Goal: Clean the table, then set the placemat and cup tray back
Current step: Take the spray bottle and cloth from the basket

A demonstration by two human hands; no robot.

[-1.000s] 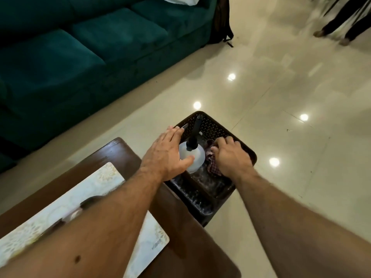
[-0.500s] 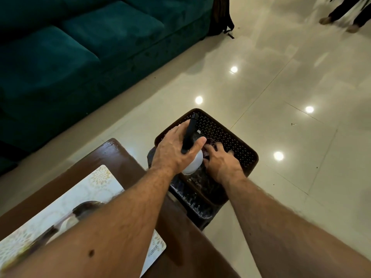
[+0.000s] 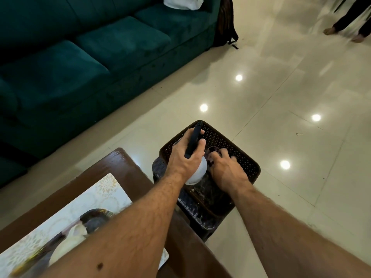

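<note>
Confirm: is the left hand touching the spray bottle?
Touching. The head view shows the left hand wrapped around the spray bottle, its black top poking out above the fingers.

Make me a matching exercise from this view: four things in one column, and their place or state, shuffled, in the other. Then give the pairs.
Things:
1. spray bottle
2. placemat
3. basket
4. sofa

Place or state:
A. lies flat on the brown table
B. stands on the floor along the upper left
C. gripped by the left hand
D. the right hand reaches into it

Pairs: 1-C, 2-A, 3-D, 4-B
</note>
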